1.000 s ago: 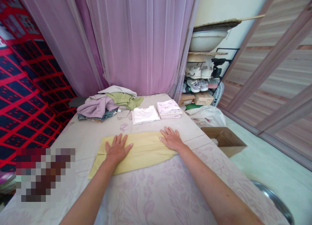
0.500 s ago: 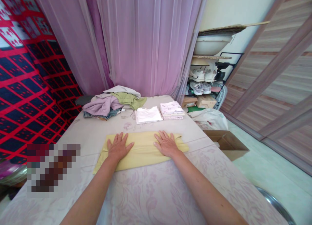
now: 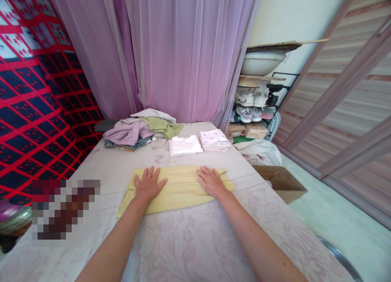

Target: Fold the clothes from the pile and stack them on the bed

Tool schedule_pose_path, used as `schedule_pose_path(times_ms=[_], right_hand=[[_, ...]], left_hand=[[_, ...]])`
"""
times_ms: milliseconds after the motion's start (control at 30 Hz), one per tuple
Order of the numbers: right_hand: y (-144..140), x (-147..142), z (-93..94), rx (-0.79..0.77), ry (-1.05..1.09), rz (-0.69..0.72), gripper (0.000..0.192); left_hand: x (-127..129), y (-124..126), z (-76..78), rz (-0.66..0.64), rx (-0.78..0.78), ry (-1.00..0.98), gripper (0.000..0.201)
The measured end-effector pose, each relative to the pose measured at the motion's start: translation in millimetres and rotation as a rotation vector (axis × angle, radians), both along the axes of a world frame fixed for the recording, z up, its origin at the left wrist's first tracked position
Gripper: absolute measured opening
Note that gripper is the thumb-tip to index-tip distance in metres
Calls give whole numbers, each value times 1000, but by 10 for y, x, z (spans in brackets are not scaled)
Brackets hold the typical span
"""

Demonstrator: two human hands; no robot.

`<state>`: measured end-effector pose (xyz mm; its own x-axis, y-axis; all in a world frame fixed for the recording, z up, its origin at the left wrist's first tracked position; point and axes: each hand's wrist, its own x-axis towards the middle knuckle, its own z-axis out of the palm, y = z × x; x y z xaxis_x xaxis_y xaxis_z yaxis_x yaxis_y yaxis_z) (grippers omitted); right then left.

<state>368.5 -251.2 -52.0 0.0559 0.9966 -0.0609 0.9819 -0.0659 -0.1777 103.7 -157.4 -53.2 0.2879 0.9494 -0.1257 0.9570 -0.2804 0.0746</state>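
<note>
A yellow folded garment point(image 3: 179, 192) lies as a long flat strip across the patterned bed cover point(image 3: 183, 245); its exact kind does not show. My left hand point(image 3: 148, 185) rests flat on its left part, fingers spread and thumb pointing inward. On the right part lies my right hand point(image 3: 211, 181), palm down, its fingers stretched out and closer together. Shallow creases run across the cloth between the hands. Beyond it sit a folded white shirt point(image 3: 185, 145) and a stack of folded pale printed clothes point(image 3: 214, 139).
A loose heap of clothes point(image 3: 130, 132) lies at the far left of the bed. Right of the bed stand an open cardboard box point(image 3: 281, 184), a plastic bag point(image 3: 262, 151) and a shoe rack point(image 3: 253, 106). Purple curtains point(image 3: 189, 58) hang behind. A blurred patch covers something at left.
My right hand has shifted slightly to the right on the yellow cloth, and its fingers have drawn closer together. My left hand stays in place. The view has turned a little.
</note>
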Motion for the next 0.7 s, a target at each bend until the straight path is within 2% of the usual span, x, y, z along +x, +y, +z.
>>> schedule_pose_path(times_ms=[133,233,267,333,433,467,567,633,700], right_hand=[[-149,169,-28,15,-57,-43,53],[-221,218,-68,10,-62,-62,56],[-228,214,-75,12,-58,-60,57],[-224,193,-76,11,-52,-60,57],[-213,191,-56,15,-34,-69,55],[-218,211,-46,21,-18,-63,53],[-268,334,-6,110,47,-82,49],[-320,441,35,204,79,-239,48],[-360,530,85,224,105,-467,50]], left_hand=[[31,15,92,24,-63,21,73],[254,-101,202,56,-31,28,63],[379,-178,234,26,20,8,59],[680,-371,267,-121,67,-77,56],[1110,-662,195,-408,35,-242,53],[1212,-734,143,-459,-8,-259,54],[1352,-838,-27,-488,-42,-266,56],[1351,-839,-102,-483,-30,-260,57],[1332,-823,-130,-477,-22,-252,56]])
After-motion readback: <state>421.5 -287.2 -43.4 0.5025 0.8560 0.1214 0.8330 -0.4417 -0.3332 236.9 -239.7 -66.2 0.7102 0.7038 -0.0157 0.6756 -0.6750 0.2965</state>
